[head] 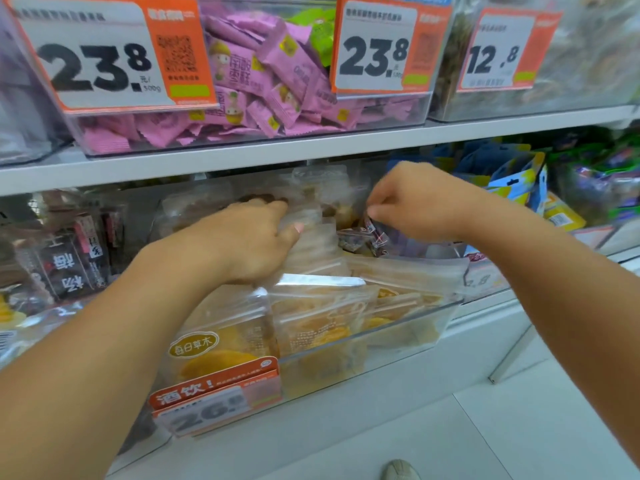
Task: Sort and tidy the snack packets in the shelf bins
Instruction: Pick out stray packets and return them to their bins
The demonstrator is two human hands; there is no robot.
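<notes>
my left hand (254,239) gripped the top of a clear zip pouch (313,237) standing in the middle of the clear bin (398,332) on the lower shelf, fingers (273,206) curled over its far side and the thumb pressed on its near face. my right hand (420,202) was just to the right of it, fingers pinching the crinkled edge of a small dark wrapped packet (369,233) that sat among a few like it toward the back of the same bin. nearer to me in that bin stood more clear pouches of yellow dried fruit (322,336), leaning against the front wall, one with an oval brown label. an orange price tag (216,393) hung on the bin's near left corner.

to the left of the bin were dark packets with white lettering (71,261). to the right were blue and yellow hanging bags (516,181), with green and purple packs further right, too blurred to read.

on the upper shelf (242,157), a clear bin held pink snack packets (263,84) with a few green ones at the far right corner. three orange and white price cards (104,53) were fixed along the fronts up there, two reading 23.8 and one 12.8. the toe of a shoe (400,470) showed on the pale floor below.
</notes>
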